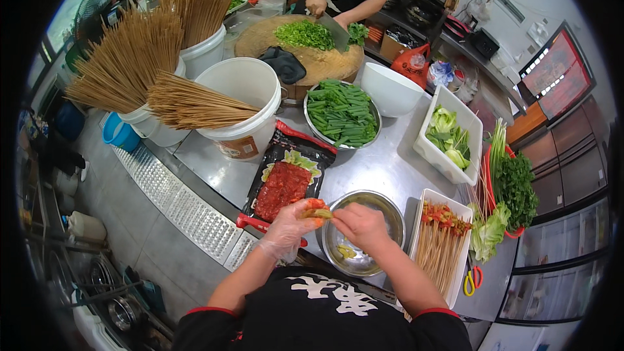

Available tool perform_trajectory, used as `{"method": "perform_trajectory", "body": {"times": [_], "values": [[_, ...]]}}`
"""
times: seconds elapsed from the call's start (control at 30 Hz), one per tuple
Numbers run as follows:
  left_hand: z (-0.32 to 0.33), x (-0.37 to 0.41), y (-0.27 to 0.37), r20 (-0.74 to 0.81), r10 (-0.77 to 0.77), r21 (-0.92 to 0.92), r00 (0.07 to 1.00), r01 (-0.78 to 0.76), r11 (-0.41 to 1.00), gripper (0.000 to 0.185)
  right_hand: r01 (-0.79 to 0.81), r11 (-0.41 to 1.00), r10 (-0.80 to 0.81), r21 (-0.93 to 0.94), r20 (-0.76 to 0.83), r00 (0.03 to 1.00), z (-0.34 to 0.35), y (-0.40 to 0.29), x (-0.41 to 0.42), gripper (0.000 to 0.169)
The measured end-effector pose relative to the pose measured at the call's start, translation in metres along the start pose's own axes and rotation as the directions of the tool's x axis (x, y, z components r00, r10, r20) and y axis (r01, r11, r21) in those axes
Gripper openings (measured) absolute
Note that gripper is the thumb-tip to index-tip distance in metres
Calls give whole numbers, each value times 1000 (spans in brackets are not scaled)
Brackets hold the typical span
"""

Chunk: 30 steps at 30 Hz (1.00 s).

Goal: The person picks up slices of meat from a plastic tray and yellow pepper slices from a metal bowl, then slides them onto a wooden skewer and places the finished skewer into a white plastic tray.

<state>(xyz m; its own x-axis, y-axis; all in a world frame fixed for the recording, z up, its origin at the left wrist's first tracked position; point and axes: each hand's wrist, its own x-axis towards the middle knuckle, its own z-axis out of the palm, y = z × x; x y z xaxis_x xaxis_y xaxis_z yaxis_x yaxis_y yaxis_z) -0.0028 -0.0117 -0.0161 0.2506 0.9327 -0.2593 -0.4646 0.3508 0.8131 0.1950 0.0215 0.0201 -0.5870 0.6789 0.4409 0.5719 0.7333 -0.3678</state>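
Note:
My left hand (295,224) wears a clear plastic glove with red stains at the fingertips. Its fingers hold a yellow-green pickled pepper (319,213). My right hand (360,228), bare, has its fingertips at the pepper's right end; whether they pinch it is hard to see. Both hands are over the left side of a steel bowl (399,214), where a few yellow-green pieces (346,252) lie at the bottom. Left of the bowl, red marinated meat (282,190) rests on a black and red food package (319,156). To the right, a white tray (416,234) holds skewers with red and green food (441,219).
White buckets (239,78) hold bamboo skewers (131,58). Beyond stand a bowl of cut green vegetable (343,114), a white bowl (392,90) and a lettuce tray (475,131). A co-worker's hand (316,4) holds a cleaver (335,31) over a chopping block (253,41). Scissors (470,280) lie right.

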Motion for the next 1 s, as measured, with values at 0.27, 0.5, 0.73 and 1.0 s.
{"method": "perform_trajectory", "body": {"times": [0.27,0.5,0.73,1.0], "values": [[-14,-8,-6,-54,7,-17,999,-8,1000,26,143,990,-142,-10,60,988,11,-9,22,13],[-28,-8,-9,-125,37,-116,991,-51,992,26,30,994,-36,104,57,998,16,-19,42,12],[-41,-8,-7,-95,99,-106,991,-109,988,33,226,972,-210,-61,195,958,0,-20,63,13],[-43,-9,-9,79,166,-95,983,-158,983,43,25,971,-69,239,177,982,33,-34,58,25]]}}
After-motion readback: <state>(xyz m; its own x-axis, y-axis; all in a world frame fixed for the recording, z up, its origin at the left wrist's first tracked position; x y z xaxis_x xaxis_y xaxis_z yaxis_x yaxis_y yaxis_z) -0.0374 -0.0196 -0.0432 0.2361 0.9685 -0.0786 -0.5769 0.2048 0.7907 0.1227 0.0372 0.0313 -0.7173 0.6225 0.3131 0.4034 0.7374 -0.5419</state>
